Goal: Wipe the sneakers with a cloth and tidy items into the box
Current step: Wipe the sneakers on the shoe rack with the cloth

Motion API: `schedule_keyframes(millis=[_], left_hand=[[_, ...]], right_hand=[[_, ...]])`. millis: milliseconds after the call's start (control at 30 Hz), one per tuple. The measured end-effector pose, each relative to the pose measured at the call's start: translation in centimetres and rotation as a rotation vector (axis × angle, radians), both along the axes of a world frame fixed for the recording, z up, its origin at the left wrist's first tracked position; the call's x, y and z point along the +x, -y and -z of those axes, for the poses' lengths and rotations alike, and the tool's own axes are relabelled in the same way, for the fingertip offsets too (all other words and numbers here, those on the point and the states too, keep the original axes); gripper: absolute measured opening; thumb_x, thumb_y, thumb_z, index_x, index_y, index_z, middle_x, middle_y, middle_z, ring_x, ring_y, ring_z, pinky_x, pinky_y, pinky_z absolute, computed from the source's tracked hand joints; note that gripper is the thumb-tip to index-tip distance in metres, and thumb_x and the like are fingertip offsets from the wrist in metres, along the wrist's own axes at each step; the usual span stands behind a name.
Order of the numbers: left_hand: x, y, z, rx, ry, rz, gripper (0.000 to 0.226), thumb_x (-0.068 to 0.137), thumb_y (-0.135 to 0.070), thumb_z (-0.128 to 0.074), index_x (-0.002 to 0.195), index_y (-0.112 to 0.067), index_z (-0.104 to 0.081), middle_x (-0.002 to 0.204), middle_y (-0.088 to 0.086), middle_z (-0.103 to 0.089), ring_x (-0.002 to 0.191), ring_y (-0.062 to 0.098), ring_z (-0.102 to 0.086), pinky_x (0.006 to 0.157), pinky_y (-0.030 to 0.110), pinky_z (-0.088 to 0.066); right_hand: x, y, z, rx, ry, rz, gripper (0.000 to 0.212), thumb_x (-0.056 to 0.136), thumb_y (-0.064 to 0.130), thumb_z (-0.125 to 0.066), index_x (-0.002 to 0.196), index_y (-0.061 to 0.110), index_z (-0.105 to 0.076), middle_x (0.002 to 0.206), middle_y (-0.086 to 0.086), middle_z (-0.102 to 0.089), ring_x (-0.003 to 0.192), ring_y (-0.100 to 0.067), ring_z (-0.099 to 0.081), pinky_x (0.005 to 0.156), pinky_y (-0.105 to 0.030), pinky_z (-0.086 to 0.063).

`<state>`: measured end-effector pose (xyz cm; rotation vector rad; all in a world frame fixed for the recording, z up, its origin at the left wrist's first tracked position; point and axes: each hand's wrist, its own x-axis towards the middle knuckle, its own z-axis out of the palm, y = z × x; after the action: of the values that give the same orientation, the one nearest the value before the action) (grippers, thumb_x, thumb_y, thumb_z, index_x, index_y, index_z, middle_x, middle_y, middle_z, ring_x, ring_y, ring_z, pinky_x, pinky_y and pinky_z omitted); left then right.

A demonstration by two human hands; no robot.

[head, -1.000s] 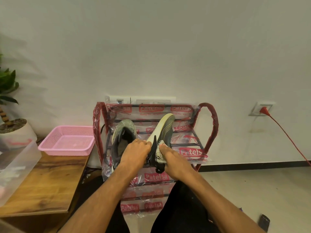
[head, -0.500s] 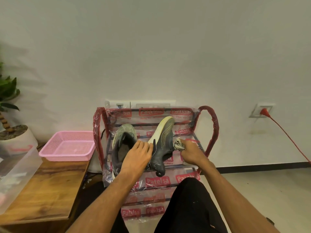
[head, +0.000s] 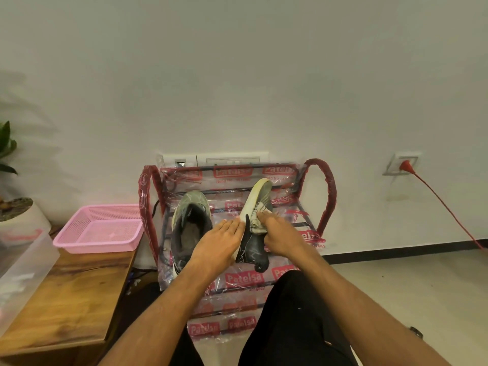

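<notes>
Sneaker (head: 254,248) touched by left hand (head: 218,243); right hand (head: 280,231) holds cloth (head: 257,220).

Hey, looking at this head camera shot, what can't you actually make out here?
Head view only.
Contents of the clear box: cut off by the left edge and blurred through its wall.
Side of the tilted sneaker: partly covered by the cloth and the right hand.
Dark object on the floor: small, partly behind the right forearm.
</notes>
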<state>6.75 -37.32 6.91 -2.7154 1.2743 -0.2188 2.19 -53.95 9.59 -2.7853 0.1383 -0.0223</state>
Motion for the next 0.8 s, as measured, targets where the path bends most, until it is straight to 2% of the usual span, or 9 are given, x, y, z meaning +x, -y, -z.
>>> schedule_keyframes(millis=[100, 200, 300, 433, 600, 800], left_hand=[[0.1, -0.2, 0.2, -0.031, -0.033, -0.018, 0.096, 0.084, -0.024, -0.071, 0.152, -0.005, -0.006, 0.16, 0.013, -0.015, 0.146, 0.021, -0.02, 0.12, 0.03, -0.013], [0.0, 0.0, 0.2, -0.036, -0.054, -0.036, 0.094, 0.082, -0.019, -0.072, 0.152, -0.006, -0.01, 0.159, 0.014, -0.018, 0.143, 0.024, -0.028, 0.116, 0.034, -0.027], [-0.5, 0.3, -0.1, -0.047, -0.058, -0.044, 0.092, 0.083, -0.016, -0.071, 0.151, -0.006, -0.011, 0.158, 0.014, -0.02, 0.141, 0.025, -0.031, 0.114, 0.036, -0.032], [-1.0, 0.5, -0.3, -0.065, -0.05, -0.061, 0.089, 0.083, -0.015, -0.07, 0.151, -0.005, -0.013, 0.157, 0.015, -0.021, 0.137, 0.027, -0.037, 0.11, 0.035, -0.036], [-0.9, 0.1, -0.3, -0.079, -0.049, -0.089, 0.088, 0.081, -0.011, -0.071, 0.149, -0.006, -0.015, 0.155, 0.014, -0.026, 0.131, 0.028, -0.043, 0.102, 0.036, -0.043], [-1.1, 0.4, -0.6, -0.081, -0.038, -0.138, 0.081, 0.084, -0.014, -0.069, 0.147, -0.005, -0.019, 0.153, 0.016, -0.029, 0.124, 0.029, -0.049, 0.094, 0.037, -0.046]], right_hand=[[-1.6, -1.6, 1.1, -0.01, 0.058, 0.001, 0.06, 0.09, -0.004, -0.048, 0.147, 0.007, -0.035, 0.15, -0.013, -0.04, 0.137, -0.027, -0.039, 0.111, -0.037, -0.033], [-4.0, -2.7, 2.0, -0.056, 0.102, -0.037, 0.067, 0.09, -0.006, -0.047, 0.152, 0.006, -0.025, 0.156, -0.014, -0.03, 0.145, -0.025, -0.027, 0.118, -0.031, -0.02], [-5.0, -2.8, 2.4, -0.127, 0.106, -0.07, 0.07, 0.092, -0.005, -0.047, 0.155, 0.006, -0.017, 0.16, -0.014, -0.023, 0.148, -0.024, -0.018, 0.119, -0.029, -0.01], [-3.0, -1.7, 1.9, -0.072, 0.045, 0.005, 0.063, 0.093, -0.002, -0.05, 0.15, 0.001, -0.025, 0.155, -0.016, -0.032, 0.144, -0.027, -0.028, 0.117, -0.034, -0.022], [-2.8, -2.7, 1.9, 0.009, 0.044, 0.026, 0.05, 0.088, -0.002, -0.053, 0.137, 0.006, -0.045, 0.139, -0.012, -0.052, 0.125, -0.027, -0.049, 0.103, -0.036, -0.041], [-4.0, -3.8, 2.4, -0.019, 0.111, -0.008, 0.056, 0.086, -0.01, -0.048, 0.14, 0.003, -0.043, 0.143, -0.013, -0.049, 0.132, -0.026, -0.045, 0.108, -0.03, -0.035]])
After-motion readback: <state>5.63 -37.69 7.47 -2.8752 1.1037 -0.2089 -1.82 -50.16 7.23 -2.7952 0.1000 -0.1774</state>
